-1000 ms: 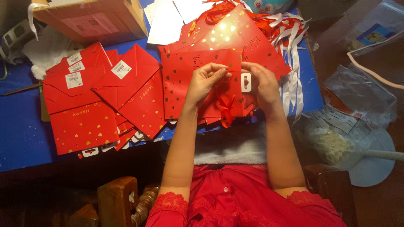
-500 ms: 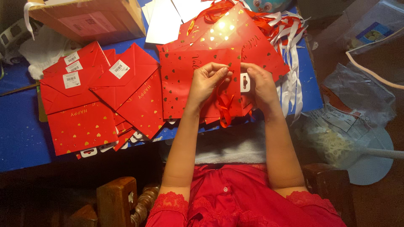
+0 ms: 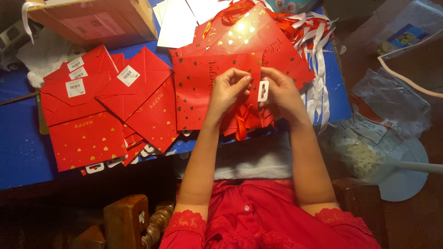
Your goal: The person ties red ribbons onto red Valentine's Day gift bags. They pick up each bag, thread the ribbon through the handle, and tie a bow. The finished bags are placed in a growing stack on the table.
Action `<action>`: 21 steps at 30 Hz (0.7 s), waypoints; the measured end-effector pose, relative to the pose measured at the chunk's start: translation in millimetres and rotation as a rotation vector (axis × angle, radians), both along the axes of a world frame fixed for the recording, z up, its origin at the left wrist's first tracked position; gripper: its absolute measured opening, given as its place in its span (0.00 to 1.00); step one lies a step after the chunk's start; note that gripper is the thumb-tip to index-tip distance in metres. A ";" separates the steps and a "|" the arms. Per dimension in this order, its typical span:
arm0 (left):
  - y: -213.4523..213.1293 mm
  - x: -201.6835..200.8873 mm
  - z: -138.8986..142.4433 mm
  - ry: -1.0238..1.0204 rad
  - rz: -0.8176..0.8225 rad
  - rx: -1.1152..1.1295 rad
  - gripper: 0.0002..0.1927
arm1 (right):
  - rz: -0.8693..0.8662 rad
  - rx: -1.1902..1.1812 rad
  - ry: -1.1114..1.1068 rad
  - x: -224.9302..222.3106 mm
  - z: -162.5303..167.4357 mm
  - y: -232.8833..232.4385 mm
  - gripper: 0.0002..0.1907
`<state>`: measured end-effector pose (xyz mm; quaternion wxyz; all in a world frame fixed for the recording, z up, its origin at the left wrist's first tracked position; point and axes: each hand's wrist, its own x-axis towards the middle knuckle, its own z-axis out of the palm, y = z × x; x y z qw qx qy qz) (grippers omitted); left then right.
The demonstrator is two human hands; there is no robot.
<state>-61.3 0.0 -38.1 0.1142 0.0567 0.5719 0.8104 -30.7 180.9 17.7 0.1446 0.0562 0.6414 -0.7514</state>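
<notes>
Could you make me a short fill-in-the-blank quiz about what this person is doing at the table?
1. Both hands, the left hand and the right hand, hold a gift bag whose colour is ____.
2. The table is covered in a ____ cloth.
3. A ribbon hangs below the hands; its colour is ____.
4. At the table's top left corner sits a cardboard ____.

Missing words: red; blue; red; box

Cardboard box (image 3: 94, 20) cut by top edge; ribbon (image 3: 241, 121) partly behind left hand (image 3: 228, 90)
</notes>
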 end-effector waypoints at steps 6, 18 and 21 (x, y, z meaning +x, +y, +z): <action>0.7 1.7 0.9 -0.005 0.015 -0.103 0.07 | -0.026 0.008 0.074 3.8 -11.0 -6.7 0.11; -14.5 3.1 3.4 -0.035 -0.143 -0.046 0.12 | -0.248 -0.002 0.321 -5.8 -50.2 -5.5 0.05; -16.5 3.9 6.0 -0.036 -0.147 0.014 0.12 | -0.345 -0.162 0.124 1.1 -36.5 -7.5 0.05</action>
